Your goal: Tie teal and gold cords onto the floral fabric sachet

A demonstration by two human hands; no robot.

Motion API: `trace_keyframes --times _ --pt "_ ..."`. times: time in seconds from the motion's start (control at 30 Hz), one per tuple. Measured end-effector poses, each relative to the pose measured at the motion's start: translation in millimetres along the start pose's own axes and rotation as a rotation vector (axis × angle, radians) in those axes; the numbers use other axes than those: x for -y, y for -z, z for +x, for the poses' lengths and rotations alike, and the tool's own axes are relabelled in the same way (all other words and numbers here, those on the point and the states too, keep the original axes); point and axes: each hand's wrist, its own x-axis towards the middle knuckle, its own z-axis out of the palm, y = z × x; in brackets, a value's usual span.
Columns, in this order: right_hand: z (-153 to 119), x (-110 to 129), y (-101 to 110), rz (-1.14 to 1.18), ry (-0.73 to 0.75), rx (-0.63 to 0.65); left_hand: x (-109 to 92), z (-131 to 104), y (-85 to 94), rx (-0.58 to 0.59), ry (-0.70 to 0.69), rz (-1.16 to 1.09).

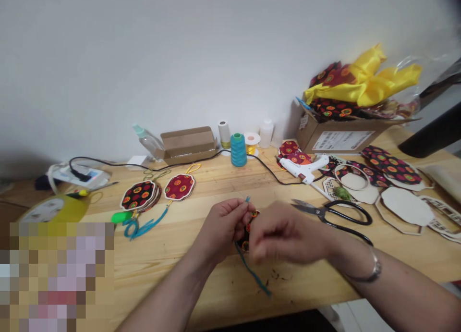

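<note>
Stretching beneath everything, the wooden bench [209,178] carries the work, with a teal thread spool [238,152] standing near its wall side. Right of the spool sits a cardboard box [334,137], heaped with yellow and patterned cloth. Also right of the spool, but nearer the person, lie black-handled scissors [320,212]. Straight in front of the spool, 2 bare hands meet: the left hand [228,221] has thumb and fingertips pinched together on a cord, while the right hand [288,233] is curled and blurred, and I cannot tell whether it grips anything. To the spool's right and slightly nearer rests a white glue gun [304,167]. Left of the spool are a stack of patterned pieces [139,196] and 1 dark red piece [179,187]. Another patterned piece [247,238], mostly hidden, is between the hands, in front of the spool. Thinnest is the teal cord [254,273]: a tip pokes up above the left fingertips, and what seems its tail trails toward the person, away from the spool.

The step in hand looks like tying or drawing the cord at the piece; any knot is hidden. The next move seems to call for a steady left pinch and even tension from the right.
</note>
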Motion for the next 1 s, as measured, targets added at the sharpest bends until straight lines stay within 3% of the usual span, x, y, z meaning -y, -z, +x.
trace_keyframes --times 0.07,0.13,0.3,0.37,0.47,0.63,0.9,1.0 --pt "0.6 -2.5 12.9 0.036 -0.012 -0.364 0.2 -2.1 -0.5 0.042 0.008 0.051" --pt "3.1 -7.2 22.4 0.057 0.004 -0.509 0.6 -3.8 -0.7 0.065 0.028 0.091" --pt "7.5 -13.5 26.2 -0.133 -0.095 -0.208 0.8 -4.5 0.3 0.109 0.054 0.13" --pt "7.6 -12.6 25.5 -0.272 -0.148 -0.161 -0.2 -3.8 0.9 0.121 0.053 0.128" --pt "7.1 -13.1 29.0 -0.439 -0.198 -0.227 -1.6 -3.5 1.4 0.118 0.06 0.119" --pt "6.2 -17.9 39.7 -0.547 -0.151 -0.35 -1.6 -5.2 1.9 0.083 0.077 0.096" --pt "5.8 -29.2 39.0 -0.697 -0.126 -0.414 -2.9 -3.7 -1.5 0.042 0.091 0.064" --pt "4.8 -22.1 40.1 -0.894 -0.214 -0.458 -3.7 -1.8 -1.6 0.019 0.085 0.048"
